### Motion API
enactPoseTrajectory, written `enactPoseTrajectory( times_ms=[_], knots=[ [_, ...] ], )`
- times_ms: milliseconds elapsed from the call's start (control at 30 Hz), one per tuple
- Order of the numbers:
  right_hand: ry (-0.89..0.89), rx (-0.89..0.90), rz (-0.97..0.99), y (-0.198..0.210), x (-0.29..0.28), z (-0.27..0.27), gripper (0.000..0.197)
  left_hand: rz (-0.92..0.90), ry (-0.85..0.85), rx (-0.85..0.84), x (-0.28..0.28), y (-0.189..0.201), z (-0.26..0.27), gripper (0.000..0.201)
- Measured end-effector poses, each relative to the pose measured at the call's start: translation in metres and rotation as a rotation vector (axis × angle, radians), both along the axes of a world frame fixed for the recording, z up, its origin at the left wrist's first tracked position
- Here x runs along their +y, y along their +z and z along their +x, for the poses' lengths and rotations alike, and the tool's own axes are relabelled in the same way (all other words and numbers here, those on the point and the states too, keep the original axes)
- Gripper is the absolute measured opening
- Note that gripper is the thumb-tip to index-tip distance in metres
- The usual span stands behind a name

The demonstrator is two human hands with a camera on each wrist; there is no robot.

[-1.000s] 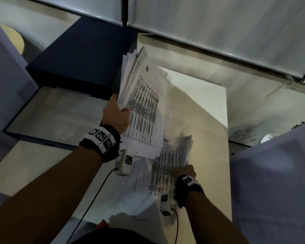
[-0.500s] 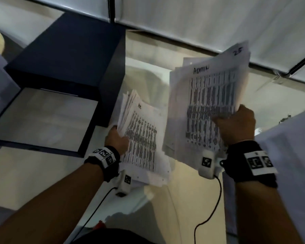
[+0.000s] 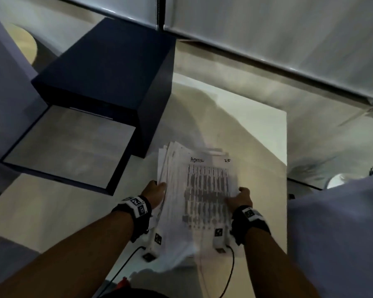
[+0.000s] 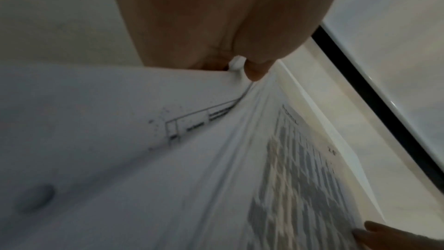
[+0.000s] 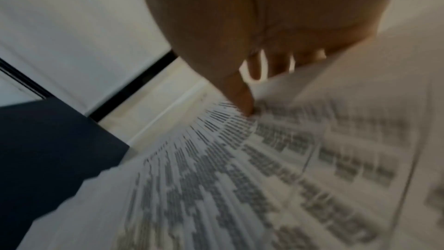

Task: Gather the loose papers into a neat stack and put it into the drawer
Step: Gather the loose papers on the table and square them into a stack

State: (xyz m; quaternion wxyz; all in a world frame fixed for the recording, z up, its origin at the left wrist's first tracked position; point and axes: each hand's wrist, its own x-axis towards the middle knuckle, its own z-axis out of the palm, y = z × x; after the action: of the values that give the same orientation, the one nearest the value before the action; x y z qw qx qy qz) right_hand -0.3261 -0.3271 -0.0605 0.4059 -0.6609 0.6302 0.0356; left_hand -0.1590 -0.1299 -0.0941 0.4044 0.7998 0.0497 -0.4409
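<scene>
One thick, uneven stack of printed papers (image 3: pixel 202 194) is held between both hands over the white table (image 3: pixel 265 130); the top sheet reads "ADMIN 25". My left hand (image 3: pixel 154 193) grips the stack's left edge, the thumb tip (image 4: pixel 254 71) lying on the sheets (image 4: pixel 144 159). My right hand (image 3: pixel 239 197) grips the right edge, thumb (image 5: pixel 240 94) pressed on the printed top sheet (image 5: pixel 240 187), fingers under it. The sheets fan out on the left side. The dark blue drawer (image 3: pixel 67 145) stands pulled open to the left, its pale floor bare.
The dark blue cabinet (image 3: pixel 108 67) that holds the drawer stands at the table's far left corner. White wall panels (image 3: pixel 267 29) run behind. A grey partition (image 3: pixel 336 233) rises close on the right. Cables (image 3: pixel 228 274) trail from both wrists.
The right hand brought its bundle down and left onto the left hand's bundle; the two bundles are now one stack held by both hands, lower and nearer to me.
</scene>
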Motion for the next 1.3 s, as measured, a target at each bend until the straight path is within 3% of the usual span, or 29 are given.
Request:
enactPoseTrajectory(
  times_ms=[167, 267, 367, 467, 600, 700, 800, 933, 1100, 1200, 1300],
  knots=[
    [0.089, 0.163, -0.024, -0.029, 0.027, 0.013, 0.063, 0.015, 0.044, -0.019, -0.017, 0.003, -0.018, 0.078],
    [0.126, 0.225, -0.045, -0.029, 0.026, 0.012, 0.07, 0.101, -0.045, -0.075, -0.019, 0.002, -0.012, 0.083],
    [0.161, 0.044, 0.004, -0.031, 0.027, 0.008, 0.073, 0.087, -0.122, -0.068, -0.022, 0.004, -0.006, 0.086],
    [0.06, -0.132, -0.056, -0.03, 0.031, 0.009, 0.075, 0.029, -0.183, -0.098, -0.028, 0.006, -0.005, 0.091],
    [0.092, -0.174, 0.022, -0.024, 0.04, 0.006, 0.074, -0.023, -0.167, -0.069, -0.031, 0.008, -0.002, 0.089],
    [0.004, 0.01, -0.036, -0.022, 0.041, -0.008, 0.069, 0.057, -0.211, -0.08, -0.026, 0.006, -0.001, 0.089],
    [0.12, 0.157, -0.008, -0.023, 0.052, -0.019, 0.062, 0.112, -0.256, -0.045, -0.022, 0.002, -0.007, 0.089],
    [0.19, 0.246, -0.029, -0.015, 0.055, -0.015, 0.071, 0.136, -0.308, -0.047, -0.028, 0.006, -0.019, 0.088],
    [0.309, -0.071, -0.15, -0.018, 0.048, -0.016, 0.063, 0.044, -0.264, -0.082, -0.033, 0.007, -0.005, 0.086],
    [0.23, -0.052, -0.229, -0.02, 0.033, -0.015, 0.067, -0.023, -0.238, -0.196, -0.03, 0.005, -0.005, 0.084],
    [0.203, -0.141, -0.145, -0.018, 0.027, -0.007, 0.063, -0.025, -0.276, -0.228, -0.032, 0.0, -0.005, 0.082]
  ],
)
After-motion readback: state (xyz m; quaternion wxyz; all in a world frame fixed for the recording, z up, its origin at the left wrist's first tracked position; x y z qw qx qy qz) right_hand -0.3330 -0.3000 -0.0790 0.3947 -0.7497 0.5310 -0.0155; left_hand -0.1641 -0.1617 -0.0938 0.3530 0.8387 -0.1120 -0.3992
